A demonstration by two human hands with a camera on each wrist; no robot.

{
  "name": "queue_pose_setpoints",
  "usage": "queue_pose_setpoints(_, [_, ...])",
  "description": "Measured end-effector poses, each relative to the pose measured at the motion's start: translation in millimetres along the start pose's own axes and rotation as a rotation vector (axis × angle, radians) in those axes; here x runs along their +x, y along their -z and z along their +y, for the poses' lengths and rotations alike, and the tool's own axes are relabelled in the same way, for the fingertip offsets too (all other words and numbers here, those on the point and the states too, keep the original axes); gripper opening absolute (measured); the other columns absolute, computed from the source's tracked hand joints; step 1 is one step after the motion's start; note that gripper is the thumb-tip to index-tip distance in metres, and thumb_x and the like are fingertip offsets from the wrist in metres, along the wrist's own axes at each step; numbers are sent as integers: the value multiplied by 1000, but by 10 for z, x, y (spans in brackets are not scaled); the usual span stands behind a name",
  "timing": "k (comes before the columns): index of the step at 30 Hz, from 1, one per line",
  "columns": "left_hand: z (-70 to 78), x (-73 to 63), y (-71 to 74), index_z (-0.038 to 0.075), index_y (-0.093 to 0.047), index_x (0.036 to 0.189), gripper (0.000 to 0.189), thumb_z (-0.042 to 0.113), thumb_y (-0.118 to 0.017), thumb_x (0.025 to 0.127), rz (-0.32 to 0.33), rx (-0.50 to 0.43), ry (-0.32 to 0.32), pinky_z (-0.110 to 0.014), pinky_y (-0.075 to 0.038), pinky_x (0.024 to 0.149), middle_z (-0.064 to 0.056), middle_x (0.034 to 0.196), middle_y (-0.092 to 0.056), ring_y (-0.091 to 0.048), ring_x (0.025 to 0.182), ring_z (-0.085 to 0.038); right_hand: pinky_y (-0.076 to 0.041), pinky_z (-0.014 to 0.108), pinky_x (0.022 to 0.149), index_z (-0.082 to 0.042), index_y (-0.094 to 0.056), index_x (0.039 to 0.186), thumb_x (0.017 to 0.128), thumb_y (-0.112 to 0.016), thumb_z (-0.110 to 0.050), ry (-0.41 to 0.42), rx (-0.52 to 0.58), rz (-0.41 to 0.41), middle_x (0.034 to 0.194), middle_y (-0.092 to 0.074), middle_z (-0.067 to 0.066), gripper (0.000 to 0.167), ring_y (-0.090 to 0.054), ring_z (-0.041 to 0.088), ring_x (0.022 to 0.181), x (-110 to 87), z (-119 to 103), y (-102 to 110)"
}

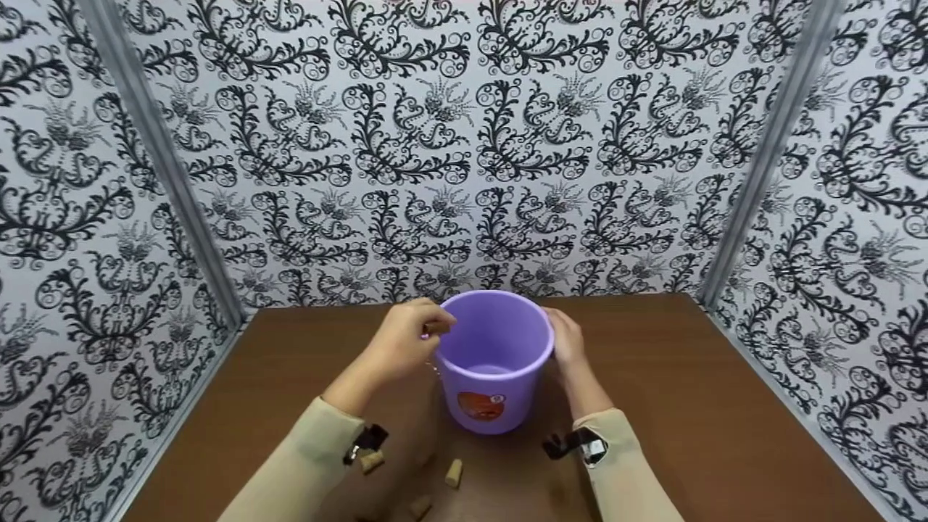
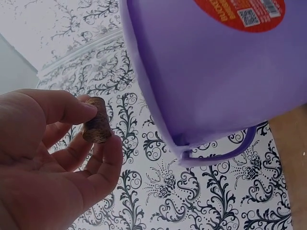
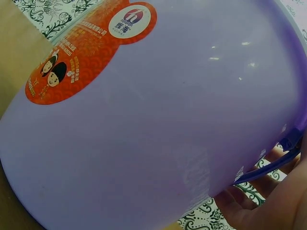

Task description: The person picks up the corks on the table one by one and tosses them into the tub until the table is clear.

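A purple bucket (image 1: 493,395) with an orange-red label stands upright on the brown table (image 1: 638,377). My left hand (image 1: 409,337) is raised beside the bucket's left rim. Between its thumb and fingertips it pinches a short brown cork (image 2: 97,120), which hangs outside the bucket in the left wrist view. At the right side my right hand (image 1: 569,341) grips the bucket near the rim. Its fingers show around the purple handle (image 3: 268,168) in the right wrist view, partly hidden by the bucket wall.
A tan cork (image 1: 454,473) lies on the table in front of the bucket. Another cork (image 1: 372,462) is beside the left sleeve, and a dimmer one (image 1: 420,506) sits at the lower frame edge. Patterned wall panels (image 1: 464,152) enclose the table's back and sides.
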State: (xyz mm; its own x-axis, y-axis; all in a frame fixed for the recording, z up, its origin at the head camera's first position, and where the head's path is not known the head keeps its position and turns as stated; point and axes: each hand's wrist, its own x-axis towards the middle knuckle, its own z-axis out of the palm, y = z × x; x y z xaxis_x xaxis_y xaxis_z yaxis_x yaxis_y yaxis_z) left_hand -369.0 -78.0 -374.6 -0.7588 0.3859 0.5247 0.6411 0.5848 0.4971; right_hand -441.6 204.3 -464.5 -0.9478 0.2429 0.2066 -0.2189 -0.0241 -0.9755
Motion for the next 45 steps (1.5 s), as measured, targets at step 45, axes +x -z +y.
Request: queue_pose_setpoints(45, [130,647,-381,4,-80,117,42,-14,-58,86,-286,90,101,-33,-64,91,-13,114,-80,-74,106,-27,-50,19,90,13,-68,127,109,-47,-11,20,16,-20,119,-78,20,37,-64,0,91,2,23,7])
